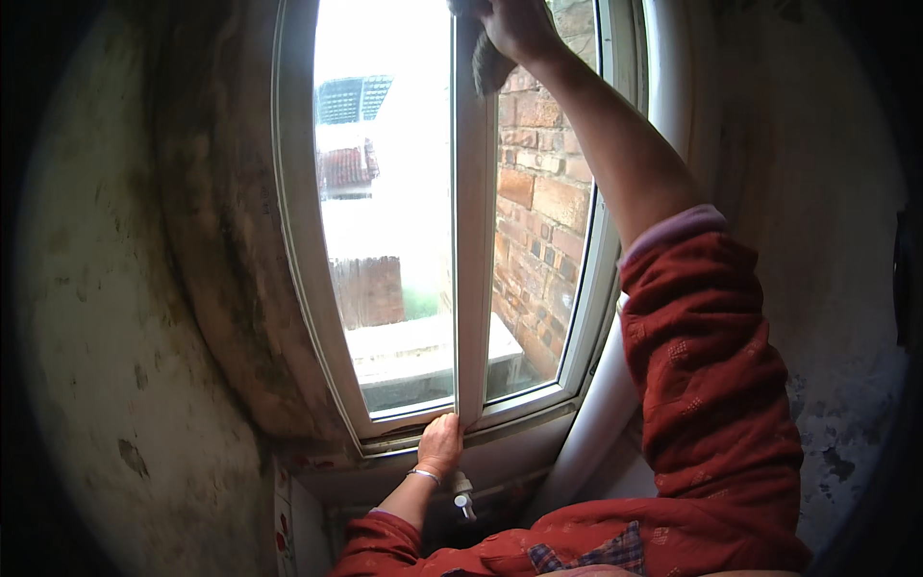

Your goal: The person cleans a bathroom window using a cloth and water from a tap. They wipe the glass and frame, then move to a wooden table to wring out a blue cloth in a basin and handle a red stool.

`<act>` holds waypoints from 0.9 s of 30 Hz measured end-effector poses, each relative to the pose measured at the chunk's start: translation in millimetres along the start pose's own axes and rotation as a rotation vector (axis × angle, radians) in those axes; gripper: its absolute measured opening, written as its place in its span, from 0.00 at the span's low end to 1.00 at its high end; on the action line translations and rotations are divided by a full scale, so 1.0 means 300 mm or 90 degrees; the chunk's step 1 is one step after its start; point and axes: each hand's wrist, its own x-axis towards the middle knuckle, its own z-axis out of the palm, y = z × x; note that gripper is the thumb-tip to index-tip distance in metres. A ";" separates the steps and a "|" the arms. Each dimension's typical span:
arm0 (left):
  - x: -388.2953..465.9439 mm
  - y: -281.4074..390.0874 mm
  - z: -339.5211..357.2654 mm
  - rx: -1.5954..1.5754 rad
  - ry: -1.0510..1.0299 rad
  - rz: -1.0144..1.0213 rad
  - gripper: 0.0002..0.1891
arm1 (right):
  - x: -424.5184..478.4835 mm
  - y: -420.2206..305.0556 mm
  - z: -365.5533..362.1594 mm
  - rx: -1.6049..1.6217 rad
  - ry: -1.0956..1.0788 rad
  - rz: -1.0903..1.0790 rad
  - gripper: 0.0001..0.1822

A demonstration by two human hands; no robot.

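My right hand (520, 29) is raised to the top of the view and holds a dark grey cloth (493, 63). The cloth lies against the upper part of the upright middle bar (472, 238) of a white-framed window, and one end hangs below my hand. Low down, my left hand (440, 441) has its fingers curled on the bottom of the window frame (404, 425), at the foot of that bar. Its fingertips are partly hidden. The left glass pane (404, 238) looks hazy, while a brick wall (541, 195) shows through the right one.
A white pipe (591, 418) runs up along the window's right side. Below my left hand is a white tap (464, 498). Stained, peeling walls stand on the left (108, 303) and right (829, 418). Tiles with red flowers (283, 526) edge the lower left.
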 end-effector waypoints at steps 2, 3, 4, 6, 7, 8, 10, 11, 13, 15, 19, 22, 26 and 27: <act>0.009 0.007 0.003 0.000 -0.010 -0.004 0.08 | 0.062 0.000 -0.041 -0.025 -0.173 0.149 0.11; 0.013 0.013 0.002 -0.004 -0.006 0.000 0.08 | -0.029 -0.052 -0.035 0.028 -0.150 0.168 0.10; 0.020 0.023 0.007 -0.012 -0.004 0.007 0.08 | -0.122 -0.100 -0.037 0.078 -0.128 0.186 0.13; 0.019 0.018 -0.009 -0.012 -0.004 -0.001 0.07 | -0.369 -0.245 -0.043 0.058 -0.009 0.085 0.17; 0.012 0.008 -0.021 -0.001 -0.006 0.000 0.07 | -0.559 -0.304 -0.035 0.044 -0.054 0.058 0.18; -0.001 -0.009 -0.029 0.003 -0.002 -0.001 0.07 | -0.716 -0.435 -0.080 0.083 -0.065 0.095 0.17; -0.001 -0.023 -0.027 0.002 0.007 0.005 0.07 | -0.924 -0.654 -0.244 0.198 -0.198 0.121 0.11; 0.012 -0.001 -0.012 -0.010 0.007 0.017 0.07 | -1.056 -0.712 -0.302 0.230 -0.267 0.125 0.09; 0.021 0.010 0.002 -0.021 -0.005 0.010 0.07 | -1.122 -0.784 -0.411 0.289 -0.326 0.127 0.06; 0.028 0.021 0.008 -0.016 -0.013 0.008 0.08 | -1.102 -0.712 -0.398 0.254 -0.352 0.148 0.05; 0.008 -0.008 -0.045 -0.003 -0.008 0.008 0.08 | -0.711 -0.343 -0.161 0.105 -0.037 0.220 0.09; 0.018 0.000 -0.011 0.004 -0.020 0.009 0.08 | -0.358 0.003 -0.113 -0.094 -0.078 0.206 0.10; 0.012 -0.003 -0.005 0.007 -0.017 0.001 0.08 | -0.165 0.149 -0.093 0.023 0.029 0.494 0.17; 0.013 0.000 -0.008 0.005 -0.013 0.004 0.08 | -0.193 0.050 -0.167 0.043 -0.049 0.536 0.13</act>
